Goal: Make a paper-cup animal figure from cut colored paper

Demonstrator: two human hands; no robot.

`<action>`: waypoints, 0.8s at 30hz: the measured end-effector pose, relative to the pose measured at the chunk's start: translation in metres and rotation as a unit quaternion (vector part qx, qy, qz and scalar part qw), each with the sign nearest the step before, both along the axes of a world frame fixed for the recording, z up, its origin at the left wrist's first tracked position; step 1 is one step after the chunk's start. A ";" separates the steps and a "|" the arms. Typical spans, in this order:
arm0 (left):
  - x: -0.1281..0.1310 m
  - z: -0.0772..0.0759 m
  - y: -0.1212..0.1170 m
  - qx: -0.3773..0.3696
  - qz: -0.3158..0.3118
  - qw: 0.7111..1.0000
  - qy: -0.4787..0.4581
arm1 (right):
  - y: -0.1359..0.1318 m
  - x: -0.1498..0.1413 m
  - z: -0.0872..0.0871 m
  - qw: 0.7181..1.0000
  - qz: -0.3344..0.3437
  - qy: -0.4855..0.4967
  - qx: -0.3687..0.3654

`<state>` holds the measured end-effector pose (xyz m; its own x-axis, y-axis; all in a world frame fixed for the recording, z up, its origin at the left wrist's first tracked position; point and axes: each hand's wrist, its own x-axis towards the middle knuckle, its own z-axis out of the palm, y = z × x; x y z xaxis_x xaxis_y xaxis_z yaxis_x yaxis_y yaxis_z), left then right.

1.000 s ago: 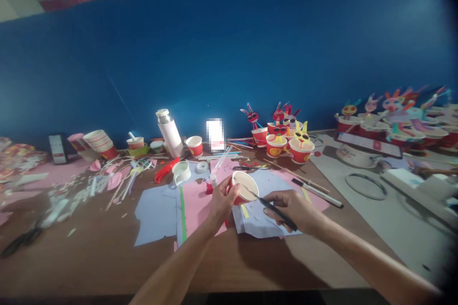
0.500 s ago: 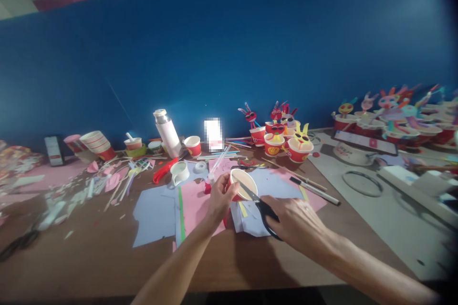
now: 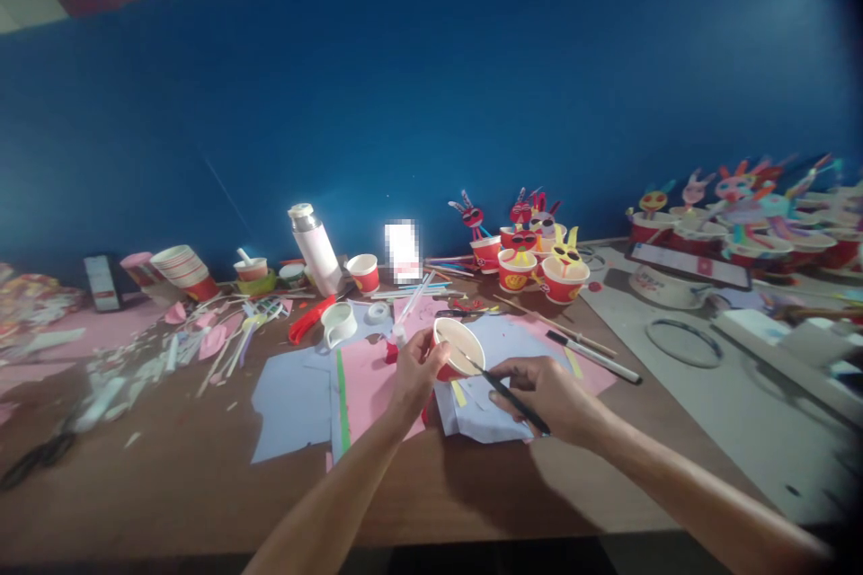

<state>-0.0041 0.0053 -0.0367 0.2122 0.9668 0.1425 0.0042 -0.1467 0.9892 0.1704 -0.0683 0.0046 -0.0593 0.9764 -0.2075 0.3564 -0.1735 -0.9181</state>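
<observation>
My left hand (image 3: pixel 419 368) grips a red paper cup (image 3: pixel 453 368), tilted so its pale inside faces me, with the thumb over the rim. In my right hand (image 3: pixel 543 391) is a pair of black-handled scissors (image 3: pixel 519 402), turned edge-on. The metal tip reaches the cup's right rim; whether it pierces the cup I cannot tell. Beneath the cup lie a crumpled light-blue paper piece (image 3: pixel 485 424) and pink paper (image 3: pixel 368 386) with a green strip along its left edge.
A white mug (image 3: pixel 338 325), a thermos (image 3: pixel 316 252) and a red paper cup (image 3: pixel 363 273) stand behind. Cups with rabbit-like figures (image 3: pixel 566 274) are at back right. A black marker (image 3: pixel 597 358) lies right; paper scraps (image 3: pixel 209 337) and dark scissors (image 3: pixel 40 458) lie left.
My right hand has rolled the scissors edge-on and drawn the blades back from across the cup's mouth to its right rim. My left hand and the cup have hardly moved.
</observation>
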 end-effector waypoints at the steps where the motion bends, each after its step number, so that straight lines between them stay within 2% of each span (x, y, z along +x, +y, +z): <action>1: 0.000 0.000 0.000 -0.001 -0.002 1.000 0.000 | -0.003 -0.003 0.002 0.996 0.006 -0.081 0.040; 2: 0.001 0.000 0.000 -0.001 -0.003 1.000 0.001 | -0.006 -0.006 0.005 0.981 0.015 -0.176 0.084; 4: 0.001 0.001 0.001 -0.002 -0.003 1.000 0.002 | -0.012 -0.012 0.011 0.923 0.043 -0.351 0.151; 6: 0.002 0.002 0.001 -0.002 -0.002 1.000 0.004 | -0.015 -0.015 0.014 0.884 0.057 -0.435 0.163; 7: 0.002 0.002 0.001 -0.003 -0.002 1.000 0.004 | -0.015 -0.016 0.015 0.880 0.058 -0.443 0.162; 9: 0.001 0.002 0.000 -0.006 0.000 1.000 0.004 | -0.011 -0.015 0.015 0.902 0.045 -0.398 0.161; 12: 0.000 0.003 -0.001 -0.010 0.009 1.000 0.000 | -0.001 -0.010 0.012 0.978 0.021 -0.193 0.078; 13: -0.001 0.004 -0.001 -0.010 0.012 1.000 -0.001 | 0.003 -0.008 0.011 0.991 0.018 -0.128 0.039; 15: -0.001 0.005 -0.001 -0.007 0.016 1.000 -0.006 | 0.009 -0.005 0.010 0.998 0.021 -0.053 -0.018; 21: 0.001 0.002 -0.001 -0.017 0.013 1.000 -0.014 | 0.008 -0.005 0.013 0.996 0.025 -0.085 -0.005; 23: 0.002 0.000 -0.001 -0.026 0.007 1.000 -0.013 | 0.003 -0.009 0.017 0.981 0.026 -0.187 0.051; 24: 0.003 0.000 -0.001 -0.030 0.005 0.999 -0.013 | 0.000 -0.011 0.020 0.961 0.035 -0.262 0.085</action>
